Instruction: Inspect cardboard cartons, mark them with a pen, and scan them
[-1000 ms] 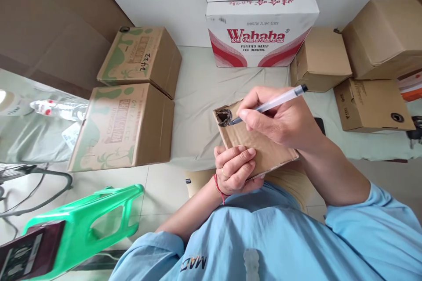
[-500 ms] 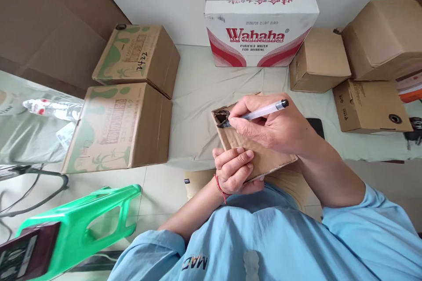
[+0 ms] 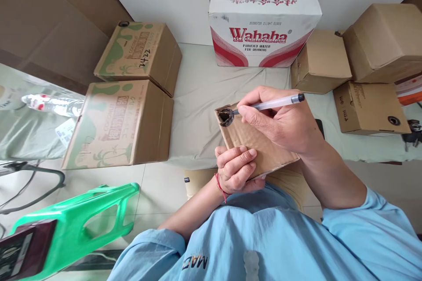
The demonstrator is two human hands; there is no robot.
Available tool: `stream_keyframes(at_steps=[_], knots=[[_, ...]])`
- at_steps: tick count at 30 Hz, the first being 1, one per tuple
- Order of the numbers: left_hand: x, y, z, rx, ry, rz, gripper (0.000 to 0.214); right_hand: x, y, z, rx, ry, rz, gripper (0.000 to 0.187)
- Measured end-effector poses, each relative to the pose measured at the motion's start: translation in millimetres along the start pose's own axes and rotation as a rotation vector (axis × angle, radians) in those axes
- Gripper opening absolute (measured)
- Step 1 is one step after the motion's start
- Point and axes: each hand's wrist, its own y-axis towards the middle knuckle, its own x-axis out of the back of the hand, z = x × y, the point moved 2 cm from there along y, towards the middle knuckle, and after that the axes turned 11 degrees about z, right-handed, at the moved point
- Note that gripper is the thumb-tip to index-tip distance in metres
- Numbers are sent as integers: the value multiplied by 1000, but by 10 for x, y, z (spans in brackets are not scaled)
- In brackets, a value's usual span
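A small brown cardboard box [image 3: 252, 142] rests on my lap, tilted, with a dark scribbled patch [image 3: 225, 116] at its upper left corner. My left hand [image 3: 234, 168] is closed round the box's near edge, a red string on the wrist. My right hand [image 3: 280, 120] pinches a clear-barrelled pen [image 3: 275, 102] with a dark cap end. The pen tip touches the scribbled patch.
Two green-printed cartons [image 3: 120, 123] lie at the left on a pale cloth [image 3: 198, 96]. A red and white Wahaha water carton [image 3: 263, 33] stands at the back, several plain brown boxes [image 3: 369, 105] at the right. A green plastic stool [image 3: 75, 224] is at lower left.
The pen has kept rubbing over the dark patch, its cap end swinging slightly. The left hand has kept its hold on the box. The view has shifted a little.
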Motion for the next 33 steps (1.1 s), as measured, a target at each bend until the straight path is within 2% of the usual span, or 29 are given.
stream_keyframes(at_steps=[2,3,8,12,19,28,33], knots=[[55,93,-52,-153,20,-188,28,7,9,-6,6,6,24,19],[72,132,-70,-190,32,-238,27,9,15,-7,8,5,34,19],[75,191,-85,-156,77,-236,27,5,46,0,-4,-15,56,16],[84,210,-97,-169,20,-252,23,-4,59,1,-18,-53,61,15],[139,330,-137,-200,-58,-237,21,1,45,2,-27,-48,1,14],[140,321,-139,-210,14,-221,23,-9,15,11,-27,-20,-45,16],[152,320,-140,-211,-6,-230,20,-19,-27,19,21,-19,26,18]])
